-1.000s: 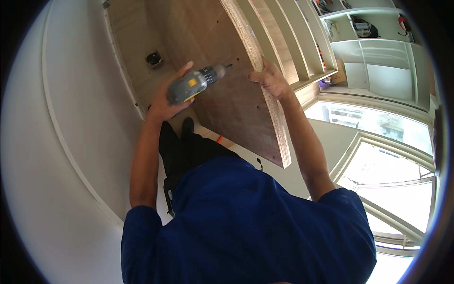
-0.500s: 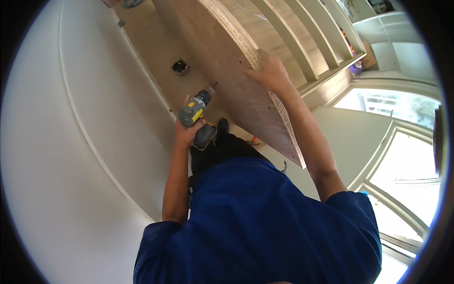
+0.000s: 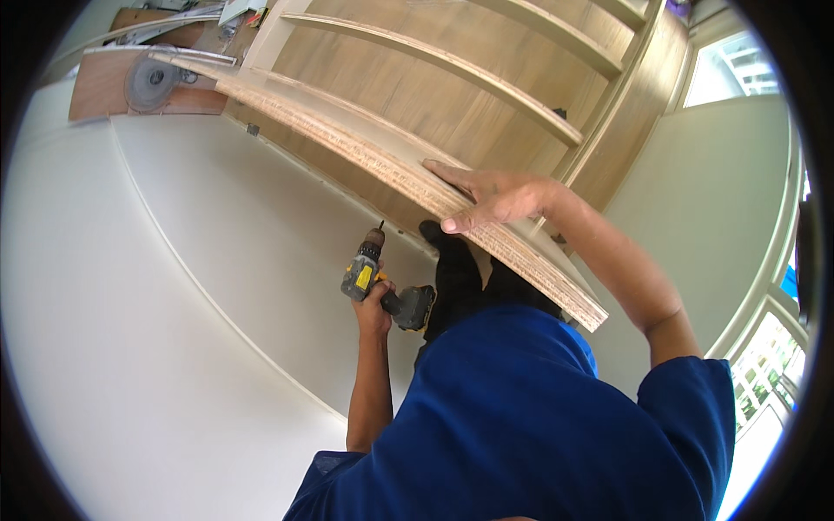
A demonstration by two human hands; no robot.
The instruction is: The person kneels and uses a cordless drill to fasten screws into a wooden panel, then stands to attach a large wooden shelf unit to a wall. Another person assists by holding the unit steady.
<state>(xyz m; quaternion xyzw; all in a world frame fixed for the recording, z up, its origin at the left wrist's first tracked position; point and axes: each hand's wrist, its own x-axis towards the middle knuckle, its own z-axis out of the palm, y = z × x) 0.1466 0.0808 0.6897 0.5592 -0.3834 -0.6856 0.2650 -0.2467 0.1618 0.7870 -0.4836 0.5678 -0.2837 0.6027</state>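
My left hand [image 3: 373, 306] is wrapped round the handle of a grey and yellow cordless drill [image 3: 358, 276]. A thin bit stands out of its dark chuck, pointing away from me, and the dark battery [image 3: 413, 307] sits toward my legs. On the right, my right hand [image 3: 504, 198] straddles the top edge of a thick plywood board [image 3: 382, 165]. Its thumb presses the near side of the edge and its fingers reach over the far side. Seen nearly edge-on, the board slants from upper left to lower right, apart from the drill bit.
Beyond the board lies a wooden cabinet frame [image 3: 512, 80] with several cross slats. A pale wall panel [image 3: 217, 226] fills the left. At the far left stands a round fan-like thing [image 3: 155, 78]. My dark shoe [image 3: 430, 231] shows below the board, and a window [image 3: 738, 65] is at right.
The view has swung, and the board shows mostly its edge instead of its broad face. The drill has come away from the board's face. Both hands keep their holds.
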